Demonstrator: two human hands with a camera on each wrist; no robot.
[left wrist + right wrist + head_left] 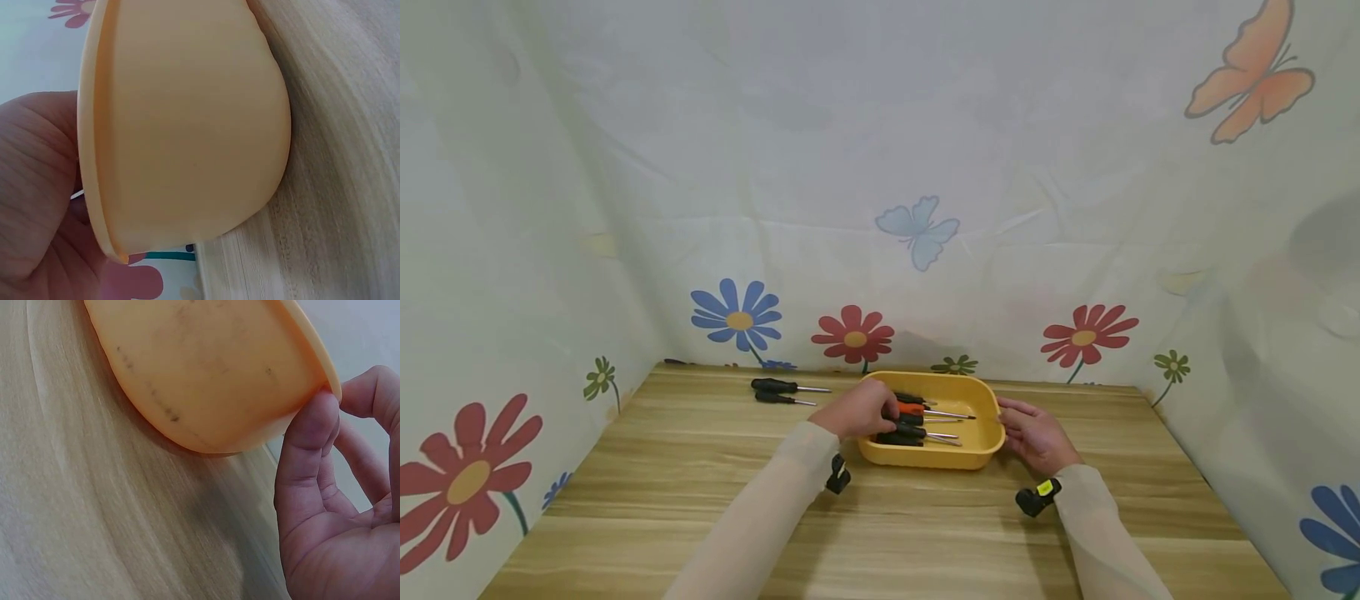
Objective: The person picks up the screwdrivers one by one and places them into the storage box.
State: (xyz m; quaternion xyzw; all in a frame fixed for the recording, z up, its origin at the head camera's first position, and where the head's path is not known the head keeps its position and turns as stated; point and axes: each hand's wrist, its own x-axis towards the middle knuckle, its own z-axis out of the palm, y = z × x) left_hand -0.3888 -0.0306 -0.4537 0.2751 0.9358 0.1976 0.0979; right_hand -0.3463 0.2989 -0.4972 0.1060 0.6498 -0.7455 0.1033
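Note:
A yellow plastic bin [925, 457] stands on the table with several screwdrivers in it, most of them black-handled, one with an orange handle [911, 409]. My left hand [867, 410] reaches over the bin's left rim, its thumb and fingers pinching a black screwdriver handle. In the left wrist view the bin's wall [187, 137] hides those fingertips. At the opposite end my right hand [1036, 435] pinches the rim between thumb and fingers. The right wrist view shows that thumb [309, 431] against the outside of the wall.
Two more black-handled screwdrivers, one larger [775, 386] and one thinner [775, 398], lie on the wooden table [700, 483] left of the bin. Behind the table and at both sides hangs a pale cloth [820, 167] printed with flowers and butterflies.

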